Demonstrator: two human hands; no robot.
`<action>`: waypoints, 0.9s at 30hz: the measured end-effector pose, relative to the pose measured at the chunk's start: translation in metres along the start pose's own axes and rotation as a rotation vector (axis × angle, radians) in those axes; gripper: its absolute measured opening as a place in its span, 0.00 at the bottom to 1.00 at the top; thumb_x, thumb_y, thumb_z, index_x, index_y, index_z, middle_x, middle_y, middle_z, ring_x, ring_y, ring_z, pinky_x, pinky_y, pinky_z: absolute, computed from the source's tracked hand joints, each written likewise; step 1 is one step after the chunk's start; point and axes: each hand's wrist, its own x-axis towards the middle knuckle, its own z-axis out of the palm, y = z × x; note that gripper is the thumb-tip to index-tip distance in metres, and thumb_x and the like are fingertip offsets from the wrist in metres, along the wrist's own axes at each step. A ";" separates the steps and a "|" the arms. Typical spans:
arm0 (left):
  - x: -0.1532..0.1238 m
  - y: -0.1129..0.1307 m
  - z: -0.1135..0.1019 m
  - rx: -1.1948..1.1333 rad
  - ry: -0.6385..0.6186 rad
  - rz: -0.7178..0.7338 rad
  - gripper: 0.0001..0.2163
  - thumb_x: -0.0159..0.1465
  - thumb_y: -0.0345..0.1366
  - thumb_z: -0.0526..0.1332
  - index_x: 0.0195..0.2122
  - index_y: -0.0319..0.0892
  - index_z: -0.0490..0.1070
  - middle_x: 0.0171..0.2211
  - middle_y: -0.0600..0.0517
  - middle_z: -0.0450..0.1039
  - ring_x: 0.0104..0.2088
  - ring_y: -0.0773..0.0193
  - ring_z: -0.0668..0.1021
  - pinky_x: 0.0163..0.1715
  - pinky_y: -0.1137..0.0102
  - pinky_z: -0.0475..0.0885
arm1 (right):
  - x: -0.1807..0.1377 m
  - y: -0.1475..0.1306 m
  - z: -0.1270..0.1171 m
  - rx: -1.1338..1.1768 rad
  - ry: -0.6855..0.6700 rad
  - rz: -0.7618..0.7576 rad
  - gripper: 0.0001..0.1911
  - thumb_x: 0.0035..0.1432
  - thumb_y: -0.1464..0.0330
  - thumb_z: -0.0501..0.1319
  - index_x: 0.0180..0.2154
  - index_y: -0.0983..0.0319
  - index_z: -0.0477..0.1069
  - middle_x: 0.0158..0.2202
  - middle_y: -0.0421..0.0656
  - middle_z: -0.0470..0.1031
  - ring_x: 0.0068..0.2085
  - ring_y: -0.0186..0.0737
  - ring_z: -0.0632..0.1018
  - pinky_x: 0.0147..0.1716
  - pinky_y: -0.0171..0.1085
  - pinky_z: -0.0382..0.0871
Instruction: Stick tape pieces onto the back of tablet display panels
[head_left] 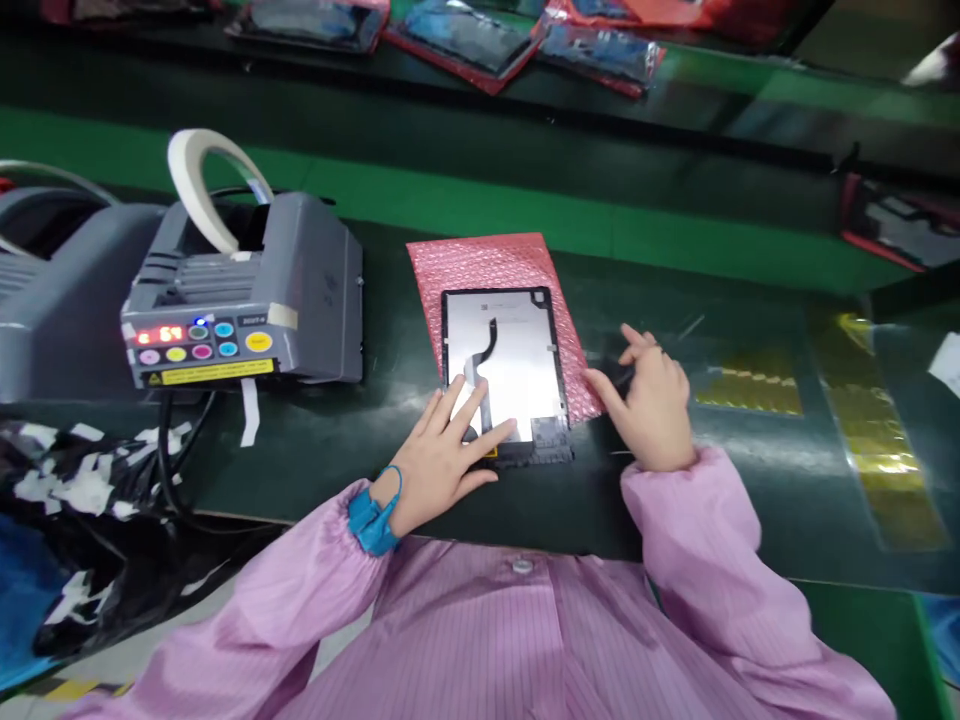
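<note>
A flat display panel (521,345) with a silvery back, black edges and a dark ribbon cable (489,342) lies on a pink bubble-wrap bag (491,262). My left hand (442,450), wearing a blue wrist strap (373,522), rests on the panel's lower left part with its fingers spread. That hand covers the lower end of the cable. Just right of the bag, my right hand (652,400) is at the tabletop with thumb and forefinger apart. A small dark patch shows between them, too unclear to name; the other fingers are partly curled.
Left of the panel stands a grey tape dispenser (315,290) with a white tape roll, beside a second grey machine (67,290). Amber film strips (750,385) lie at right. Bagged parts (465,40) sit on the shelf above. Black plastic with white scraps (82,485) hangs at left.
</note>
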 end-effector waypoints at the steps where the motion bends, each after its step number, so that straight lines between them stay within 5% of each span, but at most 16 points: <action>1: 0.009 -0.007 -0.001 0.009 -0.004 -0.008 0.30 0.70 0.46 0.64 0.72 0.49 0.60 0.76 0.33 0.48 0.74 0.28 0.52 0.65 0.35 0.61 | -0.007 0.021 -0.008 -0.081 -0.014 0.049 0.16 0.67 0.52 0.60 0.43 0.56 0.63 0.64 0.56 0.72 0.65 0.64 0.71 0.63 0.68 0.57; 4: 0.052 -0.035 0.000 0.016 0.030 -0.088 0.28 0.72 0.46 0.61 0.72 0.46 0.62 0.75 0.32 0.51 0.74 0.28 0.52 0.65 0.32 0.58 | -0.031 0.065 -0.023 -0.178 -0.015 0.100 0.14 0.69 0.53 0.56 0.44 0.57 0.65 0.67 0.56 0.71 0.67 0.63 0.70 0.65 0.68 0.54; 6: 0.096 -0.056 0.002 -0.007 0.091 -0.184 0.28 0.72 0.47 0.60 0.71 0.44 0.62 0.75 0.33 0.51 0.74 0.27 0.52 0.65 0.30 0.55 | -0.046 0.071 -0.027 -0.183 0.012 0.091 0.14 0.69 0.53 0.56 0.43 0.57 0.66 0.68 0.56 0.70 0.68 0.62 0.70 0.65 0.65 0.54; 11: 0.230 -0.090 0.008 -0.225 0.386 -0.454 0.34 0.70 0.52 0.60 0.73 0.43 0.60 0.77 0.38 0.47 0.75 0.24 0.45 0.66 0.26 0.43 | -0.056 0.033 -0.023 -0.047 -0.033 0.064 0.16 0.64 0.53 0.66 0.45 0.56 0.69 0.68 0.54 0.69 0.67 0.63 0.71 0.62 0.63 0.58; 14: 0.271 -0.079 0.011 -0.293 0.427 -0.447 0.36 0.71 0.53 0.57 0.76 0.45 0.52 0.78 0.43 0.41 0.75 0.26 0.44 0.67 0.29 0.46 | -0.056 0.021 -0.032 0.201 0.076 0.064 0.17 0.62 0.55 0.69 0.47 0.55 0.72 0.62 0.52 0.77 0.61 0.58 0.78 0.58 0.58 0.65; 16: 0.264 -0.057 0.016 -0.291 0.373 -0.325 0.35 0.72 0.49 0.57 0.76 0.46 0.50 0.78 0.42 0.39 0.75 0.26 0.44 0.66 0.29 0.51 | -0.059 0.028 -0.045 0.384 0.223 0.129 0.11 0.67 0.57 0.64 0.48 0.54 0.75 0.45 0.47 0.86 0.48 0.52 0.84 0.53 0.53 0.71; 19: 0.217 -0.013 0.025 -0.211 0.173 0.031 0.30 0.74 0.45 0.56 0.75 0.45 0.55 0.78 0.40 0.43 0.75 0.27 0.43 0.66 0.30 0.54 | -0.062 0.057 -0.063 0.688 0.411 0.317 0.20 0.74 0.54 0.52 0.53 0.56 0.77 0.22 0.37 0.77 0.23 0.40 0.77 0.36 0.44 0.74; 23: 0.147 0.034 0.029 -0.106 -0.046 0.413 0.26 0.75 0.45 0.57 0.72 0.50 0.60 0.75 0.47 0.54 0.76 0.39 0.51 0.72 0.40 0.50 | -0.053 0.104 -0.073 0.920 0.495 0.476 0.25 0.71 0.49 0.52 0.55 0.57 0.75 0.27 0.38 0.76 0.24 0.36 0.76 0.29 0.38 0.73; 27: 0.117 0.042 0.027 -0.078 -0.063 0.488 0.25 0.76 0.43 0.54 0.73 0.51 0.59 0.74 0.50 0.58 0.75 0.48 0.57 0.74 0.48 0.46 | -0.044 0.128 -0.075 0.861 0.422 0.553 0.24 0.64 0.47 0.62 0.47 0.59 0.76 0.35 0.42 0.81 0.34 0.39 0.83 0.31 0.38 0.77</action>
